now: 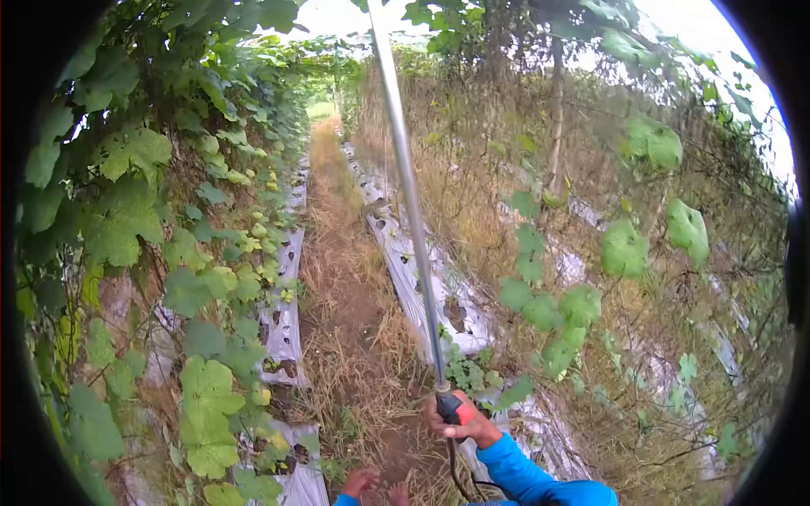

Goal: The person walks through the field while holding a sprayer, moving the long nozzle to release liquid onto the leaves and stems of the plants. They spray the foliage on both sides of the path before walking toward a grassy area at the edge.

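Note:
My right hand (464, 420) is wrapped round the black handle of a spray wand, by its red trigger part. The wand's long silver tube (407, 177) rises from the grip, tilting slightly left, and runs out of the top of the view. A dark hose (454, 472) hangs down from the handle. My left hand (361, 482), in a blue sleeve, shows low at the bottom edge, its fingers loosely bent with nothing visible in them. A small skin-coloured shape (398, 493) beside it is too cut off to tell. Green leaves (468, 371) grow just behind the right hand.
A dirt path (342, 312) with dry grass runs straight ahead between silver plastic-covered beds (287, 337) with holes. Dense leafy vines (126, 219) wall the left side. On the right stands a net of dry vines (506, 126) with scattered broad leaves (624, 250). Greenery arches overhead.

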